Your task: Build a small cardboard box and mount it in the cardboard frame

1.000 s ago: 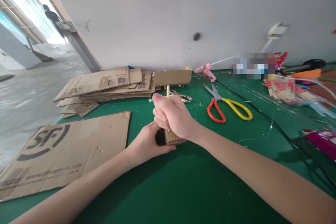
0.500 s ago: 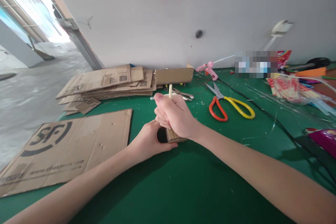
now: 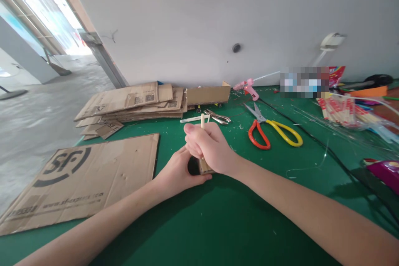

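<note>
My right hand point(image 3: 207, 145) is closed in a fist around an upright wooden stick point(image 3: 202, 121), whose pale top pokes out above the thumb. The stick's lower end meets a small cardboard piece point(image 3: 205, 168) lying on the green table; whether it goes through cannot be seen. With thumb and fingers curved around its sides, my left hand point(image 3: 179, 170) grips this cardboard piece. Most of the piece is hidden under my right fist.
Scissors point(image 3: 264, 121) with red and yellow handles lie open to the right. Behind are a metal hand tool point(image 3: 218, 117), a pink glue gun point(image 3: 248, 88) and stacked cardboard point(image 3: 134, 99). A large cardboard sheet point(image 3: 93, 178) lies left. Bundled sticks point(image 3: 338, 110) lie at right.
The view has tilted slightly, so the scene sits a little lower. My right fist is a bit lower over the cardboard piece, still around the stick. My left hand keeps its hold.
</note>
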`<state>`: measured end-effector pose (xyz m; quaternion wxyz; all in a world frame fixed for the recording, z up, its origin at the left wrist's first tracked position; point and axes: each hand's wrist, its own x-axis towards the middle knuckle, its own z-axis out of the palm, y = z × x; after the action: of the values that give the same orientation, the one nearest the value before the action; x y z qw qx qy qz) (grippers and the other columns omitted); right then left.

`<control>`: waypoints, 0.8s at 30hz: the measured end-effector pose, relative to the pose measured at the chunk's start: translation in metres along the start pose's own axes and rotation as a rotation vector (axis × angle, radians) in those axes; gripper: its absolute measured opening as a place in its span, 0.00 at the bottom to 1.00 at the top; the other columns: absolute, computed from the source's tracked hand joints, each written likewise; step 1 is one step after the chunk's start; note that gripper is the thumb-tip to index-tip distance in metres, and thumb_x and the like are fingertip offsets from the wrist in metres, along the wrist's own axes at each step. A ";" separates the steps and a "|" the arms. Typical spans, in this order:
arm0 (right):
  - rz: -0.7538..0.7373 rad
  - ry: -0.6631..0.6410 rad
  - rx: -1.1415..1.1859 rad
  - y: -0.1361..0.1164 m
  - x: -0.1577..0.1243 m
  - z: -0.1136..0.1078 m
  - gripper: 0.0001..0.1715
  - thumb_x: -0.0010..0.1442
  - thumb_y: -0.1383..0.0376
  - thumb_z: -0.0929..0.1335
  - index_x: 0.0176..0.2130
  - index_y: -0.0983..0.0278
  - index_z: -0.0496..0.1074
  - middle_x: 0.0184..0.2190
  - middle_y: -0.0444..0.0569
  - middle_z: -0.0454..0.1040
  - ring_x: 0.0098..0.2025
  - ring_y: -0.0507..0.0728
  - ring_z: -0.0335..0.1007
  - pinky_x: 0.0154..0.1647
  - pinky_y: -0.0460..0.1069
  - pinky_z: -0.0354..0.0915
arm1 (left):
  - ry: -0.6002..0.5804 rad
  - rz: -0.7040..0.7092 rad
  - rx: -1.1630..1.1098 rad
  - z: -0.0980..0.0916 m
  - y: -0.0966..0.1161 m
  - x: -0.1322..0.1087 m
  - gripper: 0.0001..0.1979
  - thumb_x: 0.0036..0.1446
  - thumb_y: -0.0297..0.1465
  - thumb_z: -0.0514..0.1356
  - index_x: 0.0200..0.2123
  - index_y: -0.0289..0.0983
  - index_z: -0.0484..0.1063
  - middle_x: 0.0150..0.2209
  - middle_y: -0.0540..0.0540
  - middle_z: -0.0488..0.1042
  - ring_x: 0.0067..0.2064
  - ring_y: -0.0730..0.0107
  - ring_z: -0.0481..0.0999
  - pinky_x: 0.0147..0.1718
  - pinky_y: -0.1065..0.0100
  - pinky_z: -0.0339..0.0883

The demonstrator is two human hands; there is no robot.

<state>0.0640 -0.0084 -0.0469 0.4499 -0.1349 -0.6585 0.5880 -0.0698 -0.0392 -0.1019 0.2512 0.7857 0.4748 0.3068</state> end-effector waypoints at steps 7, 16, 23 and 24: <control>-0.423 -0.121 -0.672 -0.061 0.000 -0.023 0.13 0.65 0.67 0.57 0.30 0.62 0.65 0.27 0.45 0.64 0.31 0.52 0.59 0.34 0.50 0.60 | 0.560 0.098 -0.022 -0.035 0.006 0.020 0.25 0.44 0.24 0.65 0.47 0.43 0.67 0.50 0.43 0.64 0.50 0.58 0.69 0.42 0.61 0.71; -0.486 -0.480 -1.317 0.018 -0.038 -0.055 0.19 0.65 0.72 0.58 0.54 0.69 0.66 0.49 0.57 0.73 0.55 0.60 0.62 0.51 0.56 0.65 | 0.350 0.098 -0.536 -0.045 -0.015 0.024 0.31 0.51 0.33 0.65 0.57 0.41 0.59 0.58 0.40 0.64 0.59 0.58 0.64 0.53 0.61 0.65; -0.185 -0.566 -1.150 0.008 -0.043 -0.037 0.25 0.62 0.73 0.60 0.58 0.69 0.64 0.54 0.56 0.71 0.57 0.62 0.60 0.54 0.60 0.63 | 0.405 -0.022 -0.863 -0.043 -0.013 0.024 0.18 0.49 0.33 0.67 0.44 0.42 0.69 0.52 0.46 0.71 0.48 0.64 0.73 0.45 0.64 0.69; -0.100 -0.532 -1.030 0.005 -0.044 -0.034 0.23 0.62 0.73 0.60 0.56 0.67 0.66 0.53 0.55 0.71 0.55 0.60 0.62 0.54 0.58 0.63 | 0.393 -0.015 -0.887 -0.045 -0.010 0.024 0.18 0.48 0.32 0.67 0.43 0.42 0.70 0.53 0.46 0.71 0.48 0.63 0.74 0.45 0.63 0.70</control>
<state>0.1120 -0.0156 -0.0740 0.1726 -0.1529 -0.9556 0.1836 -0.0993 -0.0091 -0.0722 0.4696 0.5265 0.3423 0.6205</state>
